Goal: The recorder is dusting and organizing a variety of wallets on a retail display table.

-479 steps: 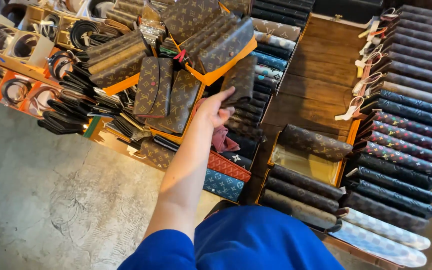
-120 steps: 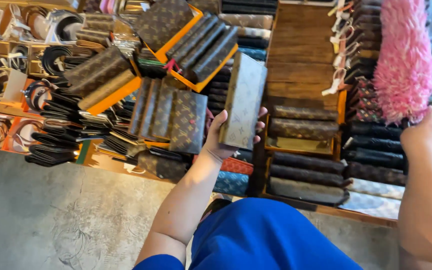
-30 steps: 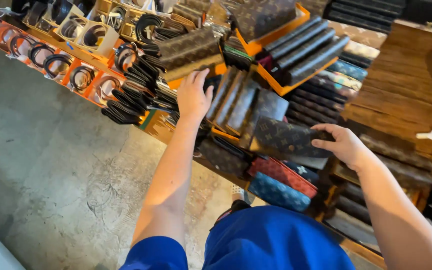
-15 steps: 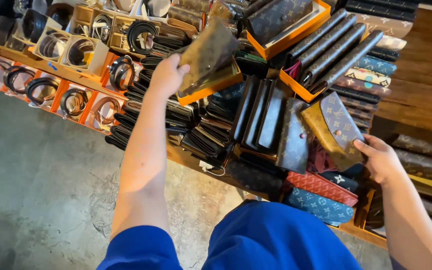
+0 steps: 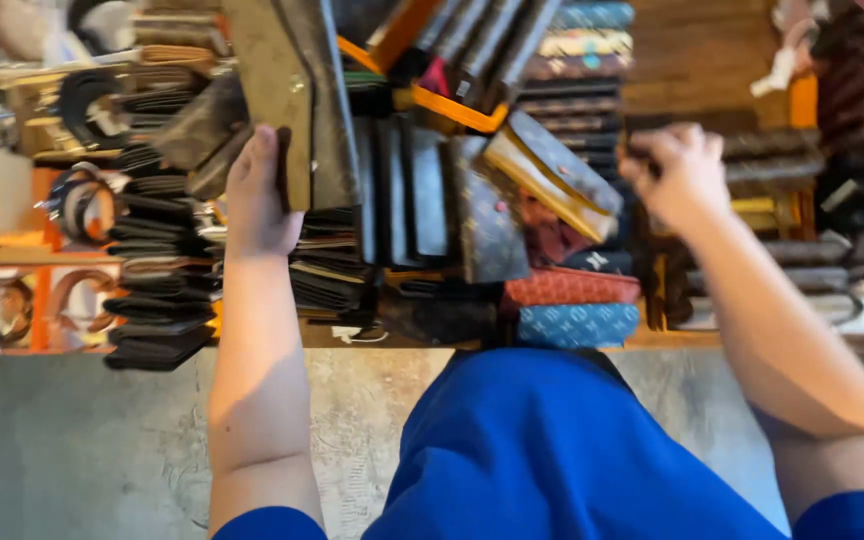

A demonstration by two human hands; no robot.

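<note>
My left hand [image 5: 262, 195] grips a long brown patterned wallet [image 5: 287, 90] by its lower end and holds it upright over the stacked dark wallets [image 5: 157, 290]. My right hand [image 5: 677, 175] is blurred, with its fingers curled, just right of a dark patterned wallet with a yellow edge [image 5: 552, 175]. That wallet leans tilted on a row of upright wallets [image 5: 422, 195]. I cannot tell whether my right hand still touches it.
Coiled belts in orange boxes [image 5: 12, 305] sit at the left. An orange tray of wallets [image 5: 452, 105] is at the top. A red wallet [image 5: 572, 288] and a blue wallet [image 5: 577, 325] lie at the display's near edge. Dark rolled items [image 5: 852, 210] fill the right. Grey concrete floor [image 5: 72, 440] lies below.
My left hand has lifted the brown wallet higher and upright. My right hand has moved right, and the yellow-edged wallet now rests tilted on the row.
</note>
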